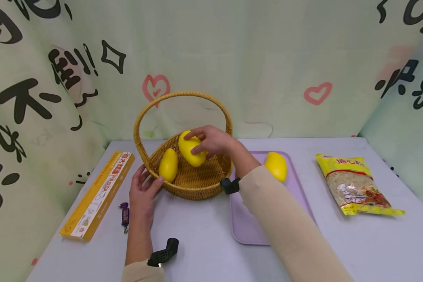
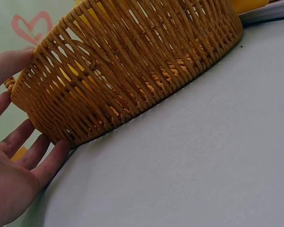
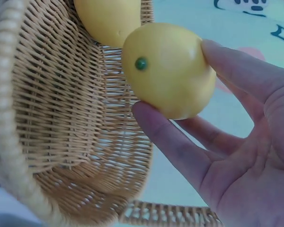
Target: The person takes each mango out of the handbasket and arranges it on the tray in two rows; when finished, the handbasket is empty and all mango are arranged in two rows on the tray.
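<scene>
A wicker basket (image 1: 201,192) with a tall hoop handle stands on the table. One yellow mango (image 1: 168,165) lies inside it at the left. My right hand (image 1: 215,141) grips a second mango (image 1: 192,149) between thumb and fingers, over the basket; a small green stem end shows on this mango (image 3: 168,71) in the right wrist view. At the basket's left side, my left hand (image 1: 143,192) holds it, thumb at the rim and fingertips low on the woven wall (image 2: 118,71). On a purple tray (image 1: 248,223) lies a third mango (image 1: 276,166), partly hidden by the right sleeve.
To the left lie a yellow pasta box (image 1: 96,197) and a small purple wrapped candy (image 1: 125,216). A yellow and clear food bag (image 1: 357,188) rests at the right. Behind the table hangs a pale curtain (image 1: 268,78) with black lettering and pink hearts.
</scene>
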The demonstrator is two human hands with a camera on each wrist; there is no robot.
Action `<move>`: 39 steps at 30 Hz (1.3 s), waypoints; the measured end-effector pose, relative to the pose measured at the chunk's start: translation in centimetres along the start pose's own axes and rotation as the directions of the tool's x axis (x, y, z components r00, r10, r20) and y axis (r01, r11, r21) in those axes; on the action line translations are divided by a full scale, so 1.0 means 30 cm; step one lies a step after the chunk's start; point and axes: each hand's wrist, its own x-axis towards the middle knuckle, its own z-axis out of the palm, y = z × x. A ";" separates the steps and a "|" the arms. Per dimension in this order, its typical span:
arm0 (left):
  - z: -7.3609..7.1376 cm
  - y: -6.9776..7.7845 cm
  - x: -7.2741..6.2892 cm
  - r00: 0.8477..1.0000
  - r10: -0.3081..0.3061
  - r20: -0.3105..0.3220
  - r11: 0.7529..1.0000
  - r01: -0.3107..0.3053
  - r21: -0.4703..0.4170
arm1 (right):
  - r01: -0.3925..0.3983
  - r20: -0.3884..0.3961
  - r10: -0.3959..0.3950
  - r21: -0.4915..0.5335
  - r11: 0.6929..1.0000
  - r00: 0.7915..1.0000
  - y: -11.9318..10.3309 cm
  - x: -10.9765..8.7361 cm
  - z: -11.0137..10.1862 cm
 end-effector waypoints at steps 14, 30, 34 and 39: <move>-0.015 -0.001 0.005 1.000 -0.006 -0.009 1.000 0.006 -0.016 | 0.049 -0.062 -0.037 0.218 0.975 0.997 0.008 -0.140 -0.014; -0.010 0.002 0.005 1.000 -0.009 -0.005 1.000 0.009 -0.021 | 0.027 -0.124 -0.001 0.209 0.978 0.992 0.047 -0.251 -0.017; -0.005 0.005 0.002 1.000 -0.012 -0.006 1.000 0.012 -0.017 | 0.027 -0.138 0.001 0.203 0.979 0.990 0.067 -0.267 -0.012; 0.002 0.003 0.000 1.000 -0.015 -0.007 1.000 0.015 -0.020 | 0.014 -0.156 0.015 0.180 0.984 0.988 0.086 -0.295 -0.008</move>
